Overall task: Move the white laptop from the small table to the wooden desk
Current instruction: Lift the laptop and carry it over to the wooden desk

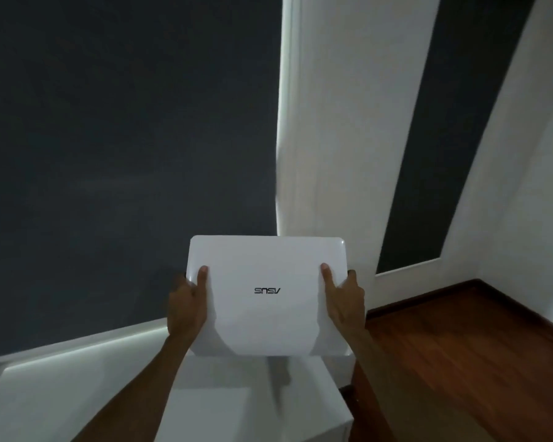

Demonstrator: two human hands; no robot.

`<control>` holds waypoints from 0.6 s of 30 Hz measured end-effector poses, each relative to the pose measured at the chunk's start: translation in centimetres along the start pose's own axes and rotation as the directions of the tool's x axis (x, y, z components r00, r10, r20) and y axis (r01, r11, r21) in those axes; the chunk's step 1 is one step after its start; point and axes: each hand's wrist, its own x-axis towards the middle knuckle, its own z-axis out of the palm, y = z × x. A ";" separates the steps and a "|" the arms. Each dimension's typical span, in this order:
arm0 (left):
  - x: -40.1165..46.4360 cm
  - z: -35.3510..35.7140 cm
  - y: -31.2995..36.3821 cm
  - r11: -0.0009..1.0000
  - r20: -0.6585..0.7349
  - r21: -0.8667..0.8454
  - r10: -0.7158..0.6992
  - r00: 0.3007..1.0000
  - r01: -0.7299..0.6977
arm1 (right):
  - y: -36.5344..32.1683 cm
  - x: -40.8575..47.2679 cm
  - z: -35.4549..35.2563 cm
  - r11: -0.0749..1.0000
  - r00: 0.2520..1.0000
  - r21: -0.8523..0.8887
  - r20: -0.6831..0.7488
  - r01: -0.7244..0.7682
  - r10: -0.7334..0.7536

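Note:
A closed white laptop [267, 295] with a dark logo on its lid hangs in the air in front of me, held flat. My left hand [186, 306] grips its left edge, thumb on the lid. My right hand [344, 301] grips its right edge the same way. Below the laptop stands the small white table [253, 406], and the laptop is lifted clear of its top. The wooden desk is not in view.
A dark grey wall [125, 138] fills the left and far side, with a white ledge [61, 355] along its base. A white pillar [348, 122] rises behind the laptop. Reddish wooden floor [460, 362] lies to the right, bounded by white walls.

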 end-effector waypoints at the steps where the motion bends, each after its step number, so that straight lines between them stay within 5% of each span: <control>1: -0.5 0.9 1.3 1.000 0.008 -0.003 0.026 1.000 -0.026 | 0.3 0.2 -1.5 1.000 0.999 0.009 -0.035 -0.002 0.003; 11: -10.6 15.8 13.6 0.970 0.218 -0.115 0.236 0.947 -0.216 | 7.5 2.0 -23.0 0.998 0.933 0.018 -0.354 -0.058 0.061; 18: -23.7 28.6 23.6 0.905 0.429 -0.271 0.420 0.800 -0.329 | 15.4 -0.6 -40.8 0.982 0.763 -0.028 -0.633 -0.189 0.129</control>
